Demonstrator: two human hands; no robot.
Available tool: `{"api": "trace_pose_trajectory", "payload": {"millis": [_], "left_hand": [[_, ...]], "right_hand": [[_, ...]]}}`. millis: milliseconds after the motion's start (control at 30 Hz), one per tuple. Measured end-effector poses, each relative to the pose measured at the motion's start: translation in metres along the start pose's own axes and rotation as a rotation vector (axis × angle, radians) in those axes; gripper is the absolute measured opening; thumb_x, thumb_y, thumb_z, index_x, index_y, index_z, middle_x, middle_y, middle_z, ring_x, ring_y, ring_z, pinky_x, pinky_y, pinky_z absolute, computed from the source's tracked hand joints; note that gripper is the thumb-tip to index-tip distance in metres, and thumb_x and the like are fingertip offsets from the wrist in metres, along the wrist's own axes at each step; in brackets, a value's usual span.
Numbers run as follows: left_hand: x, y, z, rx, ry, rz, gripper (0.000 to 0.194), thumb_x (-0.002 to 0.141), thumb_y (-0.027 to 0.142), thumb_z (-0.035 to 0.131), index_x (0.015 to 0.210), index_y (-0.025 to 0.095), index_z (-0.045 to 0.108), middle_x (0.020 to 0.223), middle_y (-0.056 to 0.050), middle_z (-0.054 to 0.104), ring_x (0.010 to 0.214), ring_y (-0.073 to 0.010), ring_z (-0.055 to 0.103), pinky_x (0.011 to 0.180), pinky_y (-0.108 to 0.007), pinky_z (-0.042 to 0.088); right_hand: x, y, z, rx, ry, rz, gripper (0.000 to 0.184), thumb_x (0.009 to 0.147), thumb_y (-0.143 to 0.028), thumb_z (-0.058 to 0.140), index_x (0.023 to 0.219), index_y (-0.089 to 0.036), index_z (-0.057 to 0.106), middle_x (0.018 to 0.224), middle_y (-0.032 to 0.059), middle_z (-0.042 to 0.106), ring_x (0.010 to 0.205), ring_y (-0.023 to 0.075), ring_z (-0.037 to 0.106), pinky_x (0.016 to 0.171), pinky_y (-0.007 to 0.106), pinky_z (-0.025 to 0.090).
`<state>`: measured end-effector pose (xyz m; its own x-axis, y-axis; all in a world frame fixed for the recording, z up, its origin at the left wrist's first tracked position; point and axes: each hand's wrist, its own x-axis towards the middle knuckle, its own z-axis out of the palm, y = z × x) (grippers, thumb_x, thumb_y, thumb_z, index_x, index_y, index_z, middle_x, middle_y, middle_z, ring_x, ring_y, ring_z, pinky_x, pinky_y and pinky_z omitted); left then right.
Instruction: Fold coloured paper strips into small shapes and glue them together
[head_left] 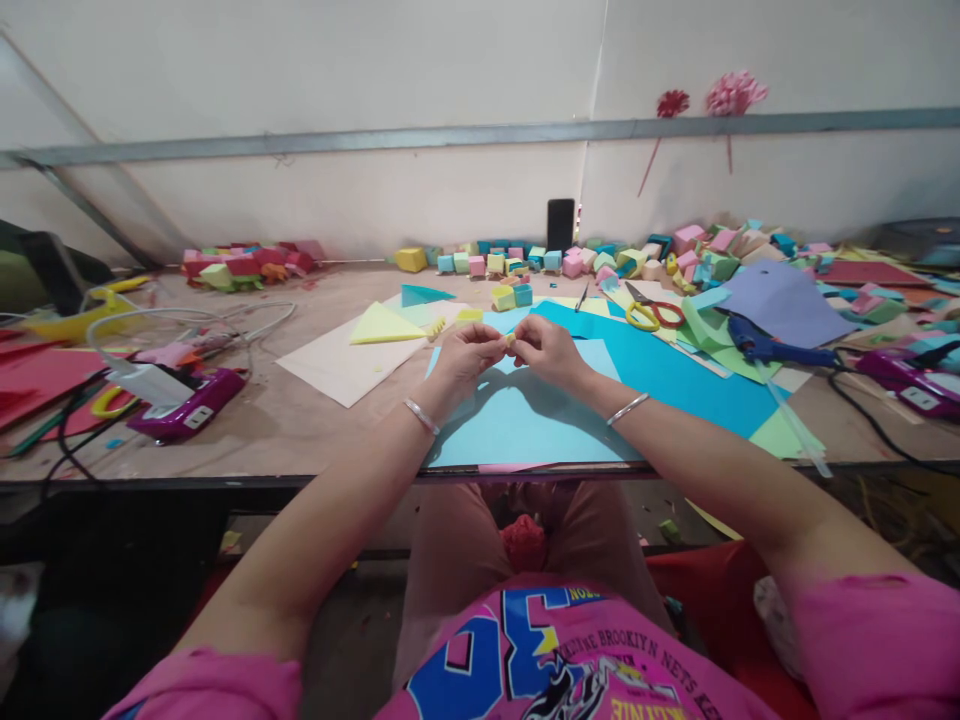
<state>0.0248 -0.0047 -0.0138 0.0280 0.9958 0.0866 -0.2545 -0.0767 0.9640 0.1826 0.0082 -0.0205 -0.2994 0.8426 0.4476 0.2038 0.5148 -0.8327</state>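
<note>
Over a light blue sheet of paper [532, 425], my left hand [471, 352] and my right hand [546, 348] meet at the fingertips. Both are closed in a pinch on one small yellow piece of paper [510, 340], mostly covered by the fingers. Just beyond them stand a small yellow paper box [503, 297] and a blue one beside it. A folded yellow sheet [385, 325] lies on white paper [330, 365] to the left. Darker blue paper [675, 375] spreads out on the right.
Scissors [654, 312] and a blue glue gun [780, 350] lie at the right. Purple power strips [187, 405] with cables sit at both sides. Many small paper boxes [476, 265] line the wall, where a black phone [560, 224] stands upright.
</note>
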Motion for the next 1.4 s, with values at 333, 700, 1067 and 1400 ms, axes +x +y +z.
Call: {"api": "trace_pose_trajectory", "payload": {"millis": [333,700,1067,1400], "left_hand": [[0.003,-0.001,-0.002,0.068,-0.05,0.063,0.029,0.05,0.024,0.088,0.067,0.016,0.067,0.065,0.001,0.065,0.063,-0.012,0.061,0.062,-0.025,0.05],[0.001,-0.001,0.003,0.17,-0.111,0.164,0.034,0.048,0.02,0.087,0.076,0.014,0.069,0.073,0.0,0.068,0.067,-0.0142,0.064,0.068,-0.029,0.051],[-0.002,0.002,0.006,0.205,-0.031,0.178,0.03,0.055,0.025,0.086,0.08,0.012,0.075,0.076,-0.005,0.074,0.067,-0.0144,0.064,0.071,-0.03,0.051],[0.003,-0.003,0.002,0.177,-0.01,0.126,0.037,0.048,0.03,0.088,0.079,0.013,0.076,0.078,-0.008,0.074,0.067,-0.0155,0.063,0.066,-0.03,0.051]], "right_hand": [[0.004,0.007,-0.002,0.112,-0.027,0.045,0.013,0.077,-0.028,0.062,0.079,-0.02,0.052,0.065,-0.0016,0.064,0.053,0.0121,0.059,0.054,0.026,0.047],[0.003,0.005,-0.002,0.349,0.014,0.174,0.021,0.064,-0.025,0.073,0.069,-0.019,0.054,0.057,-0.0046,0.058,0.049,0.0081,0.051,0.048,0.022,0.041],[0.005,0.009,-0.003,0.308,-0.031,0.104,0.026,0.073,-0.038,0.072,0.075,-0.019,0.054,0.062,-0.0014,0.062,0.052,0.0094,0.054,0.051,0.023,0.045],[0.006,0.012,-0.004,0.016,0.001,0.012,0.011,0.077,-0.027,0.066,0.076,-0.019,0.059,0.066,-0.0004,0.067,0.056,0.0128,0.064,0.056,0.025,0.049]]}}
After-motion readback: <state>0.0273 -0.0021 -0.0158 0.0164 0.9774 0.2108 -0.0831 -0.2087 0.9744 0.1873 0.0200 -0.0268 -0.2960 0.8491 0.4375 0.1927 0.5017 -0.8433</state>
